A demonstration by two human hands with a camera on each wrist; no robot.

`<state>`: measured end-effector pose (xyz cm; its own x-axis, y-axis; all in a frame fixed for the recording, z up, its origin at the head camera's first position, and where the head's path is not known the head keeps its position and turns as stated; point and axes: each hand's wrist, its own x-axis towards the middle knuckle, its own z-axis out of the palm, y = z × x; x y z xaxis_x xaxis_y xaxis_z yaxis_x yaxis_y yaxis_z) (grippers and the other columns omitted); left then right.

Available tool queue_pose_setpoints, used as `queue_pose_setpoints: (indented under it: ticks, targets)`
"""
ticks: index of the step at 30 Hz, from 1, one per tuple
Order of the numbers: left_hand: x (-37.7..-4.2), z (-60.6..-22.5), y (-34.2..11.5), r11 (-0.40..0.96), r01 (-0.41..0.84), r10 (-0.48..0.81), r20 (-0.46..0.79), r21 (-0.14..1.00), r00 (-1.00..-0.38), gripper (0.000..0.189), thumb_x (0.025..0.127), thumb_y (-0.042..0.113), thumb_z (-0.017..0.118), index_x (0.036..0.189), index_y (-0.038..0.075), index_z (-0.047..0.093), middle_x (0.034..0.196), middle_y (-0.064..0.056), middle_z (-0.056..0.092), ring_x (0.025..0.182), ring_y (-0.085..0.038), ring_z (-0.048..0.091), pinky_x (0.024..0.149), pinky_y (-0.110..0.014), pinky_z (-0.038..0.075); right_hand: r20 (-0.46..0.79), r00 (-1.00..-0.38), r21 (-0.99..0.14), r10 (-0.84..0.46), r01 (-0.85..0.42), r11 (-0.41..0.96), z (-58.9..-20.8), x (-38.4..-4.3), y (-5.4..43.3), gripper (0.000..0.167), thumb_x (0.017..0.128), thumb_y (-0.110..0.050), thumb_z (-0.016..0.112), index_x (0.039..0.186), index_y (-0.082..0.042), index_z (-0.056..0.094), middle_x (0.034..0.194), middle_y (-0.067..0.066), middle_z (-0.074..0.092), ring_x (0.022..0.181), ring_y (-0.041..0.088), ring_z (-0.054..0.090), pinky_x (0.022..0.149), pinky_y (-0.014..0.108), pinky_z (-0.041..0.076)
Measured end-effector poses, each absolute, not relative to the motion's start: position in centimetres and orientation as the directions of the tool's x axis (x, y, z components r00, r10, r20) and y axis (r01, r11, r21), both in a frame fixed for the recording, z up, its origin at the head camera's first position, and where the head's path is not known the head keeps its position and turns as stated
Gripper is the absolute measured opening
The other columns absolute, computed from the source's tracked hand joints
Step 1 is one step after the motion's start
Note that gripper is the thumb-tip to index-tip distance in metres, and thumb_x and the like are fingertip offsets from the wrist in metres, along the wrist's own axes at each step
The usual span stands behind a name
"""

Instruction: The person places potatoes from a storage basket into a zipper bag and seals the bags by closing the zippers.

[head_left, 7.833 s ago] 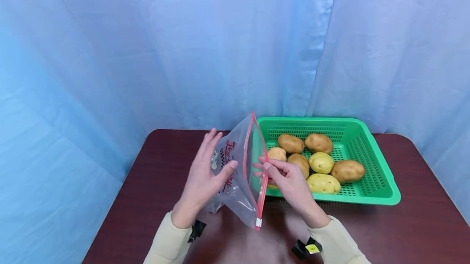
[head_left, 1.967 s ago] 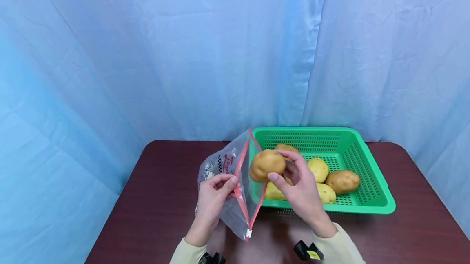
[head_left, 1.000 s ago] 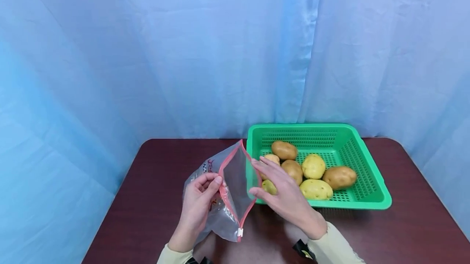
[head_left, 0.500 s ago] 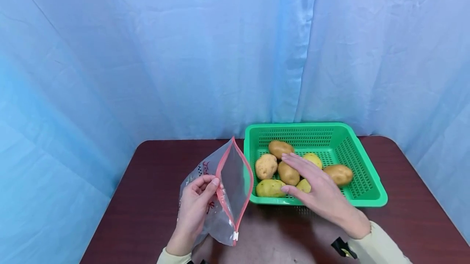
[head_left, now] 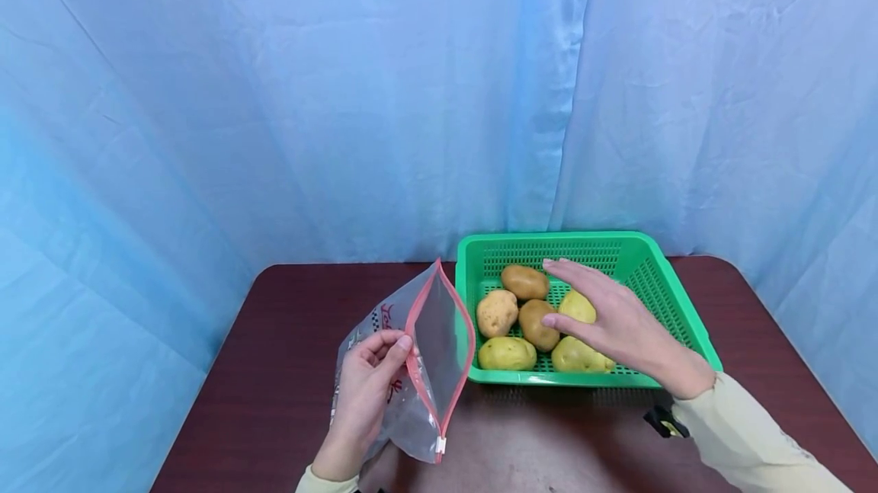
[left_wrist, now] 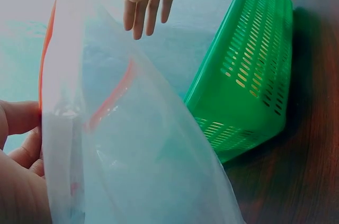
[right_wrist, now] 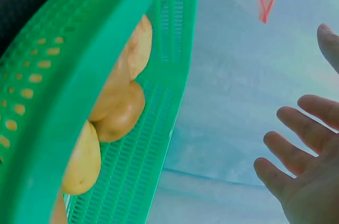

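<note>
My left hand (head_left: 362, 390) pinches the pink rim of a clear zipper bag (head_left: 414, 426) between thumb and curled fingers. The bag's mouth gapes toward the right, a white slider (head_left: 440, 445) at its near corner. Over the green basket (head_left: 549, 379), my right hand (head_left: 627, 325) is spread with nothing in it, thumb apart from the fingers. Beneath and left of it lie brown potatoes (head_left: 539, 324), a pale potato (head_left: 497, 312) and yellow potatoes (head_left: 507, 353). The hand covers the basket's right part. What lies deep in the bag is hidden.
The basket stands at the back right of a dark red-brown table (head_left: 295, 325). Blue-white curtains (head_left: 411, 97) hang behind the table and at its sides. The bag's open rim comes close to the basket's left wall.
The brown potato my right hand held at the bag's mouth is out of sight. That hand has moved right, from the bag's rim to over the basket. My left hand still pinches the bag.
</note>
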<state>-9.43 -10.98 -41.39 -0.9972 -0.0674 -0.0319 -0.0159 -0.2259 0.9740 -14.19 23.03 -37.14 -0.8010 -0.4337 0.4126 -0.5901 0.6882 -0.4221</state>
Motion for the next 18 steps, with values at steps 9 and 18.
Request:
queue_pose_setpoints:
  ticks: [9, 18]
  targets:
    - [-9.4, -41.4, -11.0, -0.237, -0.018, -0.06, -0.033, 0.971, -0.998, 0.013, 0.098, 0.005, 0.071, 0.101, -0.007, 0.067, 0.082, -0.005, 0.067, 0.072, -0.011, 0.062, 0.067, -0.024, 0.057, 0.285, -0.845, -0.448, -0.453, -0.535, 0.716, -36.6, -16.1, 23.4, 0.073, 0.095, -0.041, 0.075, 0.154, -0.007, 0.048, 0.156, 0.016, 0.047, 0.145, 0.042, 0.039, 0.111, 0.066, 0.034]
    - [-9.6, -41.5, -11.0, -0.257, 0.008, -0.045, -0.004, 0.966, -0.999, 0.01, 0.098, 0.004, 0.069, 0.1, -0.006, 0.067, 0.081, -0.004, 0.068, 0.07, -0.01, 0.063, 0.065, -0.023, 0.057, 0.242, -0.841, -0.416, -0.483, -0.54, 0.732, -36.4, -18.2, 23.5, 0.076, 0.096, -0.046, 0.073, 0.155, -0.006, 0.045, 0.156, 0.018, 0.047, 0.144, 0.042, 0.04, 0.112, 0.066, 0.034]
